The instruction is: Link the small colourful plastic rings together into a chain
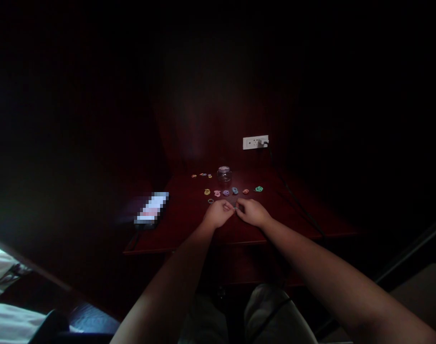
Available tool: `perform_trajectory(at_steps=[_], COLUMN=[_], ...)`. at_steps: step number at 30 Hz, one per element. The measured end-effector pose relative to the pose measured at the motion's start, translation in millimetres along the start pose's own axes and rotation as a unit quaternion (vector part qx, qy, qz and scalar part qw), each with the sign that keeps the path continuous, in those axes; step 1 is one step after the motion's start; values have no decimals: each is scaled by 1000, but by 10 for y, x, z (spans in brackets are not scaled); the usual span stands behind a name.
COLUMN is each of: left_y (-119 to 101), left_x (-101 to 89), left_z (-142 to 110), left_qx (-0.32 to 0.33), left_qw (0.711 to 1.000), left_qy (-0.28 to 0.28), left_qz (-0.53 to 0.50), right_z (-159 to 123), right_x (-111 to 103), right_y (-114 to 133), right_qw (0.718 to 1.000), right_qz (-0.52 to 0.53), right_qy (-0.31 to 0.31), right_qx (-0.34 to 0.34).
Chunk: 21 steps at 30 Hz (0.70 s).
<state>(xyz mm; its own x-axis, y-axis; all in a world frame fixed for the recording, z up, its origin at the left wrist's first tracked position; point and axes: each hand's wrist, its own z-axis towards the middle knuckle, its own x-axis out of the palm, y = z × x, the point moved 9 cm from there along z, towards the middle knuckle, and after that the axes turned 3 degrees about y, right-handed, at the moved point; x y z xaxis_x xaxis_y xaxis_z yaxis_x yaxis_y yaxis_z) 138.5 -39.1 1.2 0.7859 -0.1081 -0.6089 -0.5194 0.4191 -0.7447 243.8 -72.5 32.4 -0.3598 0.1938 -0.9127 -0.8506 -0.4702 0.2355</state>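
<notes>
My left hand [219, 213] and my right hand [251, 211] meet over the front of the dark red desk, fingertips pinched close together. Between them is a small pale band [235, 208], too small to make out fully; it looks like an elastic hair tie. Just beyond the hands runs a row of small hair-tie piles: yellow [207, 191], pink [217, 193], purple [226, 193], blue [235, 190], orange-red [245, 191] and green [259, 189]. One loose pale hair tie [210, 201] lies beside my left hand.
Behind the row stands a clear lidded jar [224, 175]. Several more loose bands [203, 175] lie at the back left. A lit phone [152, 209] rests on the left side. A wall socket [255, 142] holds a plug, its black cable [296, 198] trailing along the right.
</notes>
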Motion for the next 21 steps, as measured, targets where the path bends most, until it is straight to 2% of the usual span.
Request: perform_trajectory(at_steps=[13, 21], left_y=[-66, -106], left_x=[-64, -50], left_z=[-1, -24], left_qx=[5, 16], left_qw=[998, 999], left_qy=[-4, 10], left_qz=[58, 50], right_z=[46, 45], right_x=[28, 27], right_y=[-40, -66], right_qw=[1000, 999], right_qz=[9, 6], right_qy=[9, 16], right_qx=[21, 39])
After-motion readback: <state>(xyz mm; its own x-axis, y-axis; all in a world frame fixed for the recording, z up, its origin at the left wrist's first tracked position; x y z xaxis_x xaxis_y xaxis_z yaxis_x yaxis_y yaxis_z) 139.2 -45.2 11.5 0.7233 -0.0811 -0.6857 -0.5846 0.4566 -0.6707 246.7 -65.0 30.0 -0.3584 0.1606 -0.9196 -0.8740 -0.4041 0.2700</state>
